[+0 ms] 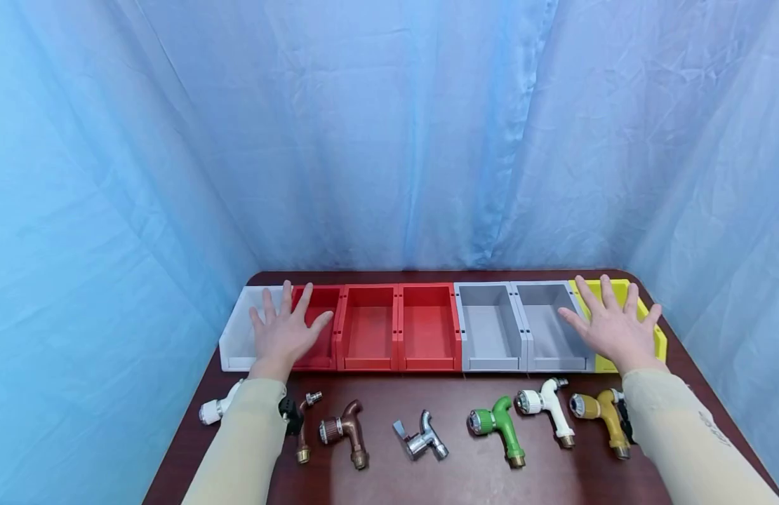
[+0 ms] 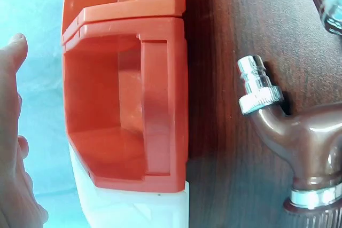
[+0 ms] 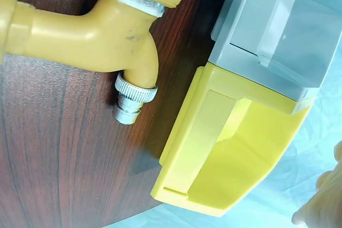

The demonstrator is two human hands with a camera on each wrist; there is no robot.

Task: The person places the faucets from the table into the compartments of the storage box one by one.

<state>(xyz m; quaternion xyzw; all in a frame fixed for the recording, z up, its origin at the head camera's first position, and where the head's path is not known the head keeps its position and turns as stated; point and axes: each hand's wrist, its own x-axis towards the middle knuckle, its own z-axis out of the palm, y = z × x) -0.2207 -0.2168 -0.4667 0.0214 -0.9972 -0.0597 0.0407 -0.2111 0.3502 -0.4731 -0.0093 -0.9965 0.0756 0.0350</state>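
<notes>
My left hand (image 1: pixel 283 335), fingers spread, hovers over the white bin (image 1: pixel 234 333) and the leftmost red bin (image 1: pixel 326 315). My right hand (image 1: pixel 619 333) is spread the same way over the yellow bin (image 1: pixel 660 337) and the grey bin (image 1: pixel 544 330) beside it. Neither holds anything. Nearer me lie several taps: a white tap (image 1: pixel 214 410) and a brown tap (image 1: pixel 304 428), both partly behind my left sleeve, a bronze-brown tap (image 1: pixel 351 429), a chrome tap (image 1: pixel 421 443), a green tap (image 1: pixel 504 426), another white tap (image 1: pixel 551 407) and a yellow tap (image 3: pixel 91 38) by my right sleeve.
Two more red bins (image 1: pixel 370 326) and another grey bin (image 1: pixel 488 326) complete the row along the back of the dark wooden table (image 1: pixel 453 484). All bins have low fronts facing me. Blue curtains (image 1: pixel 389 140) hang behind and on both sides.
</notes>
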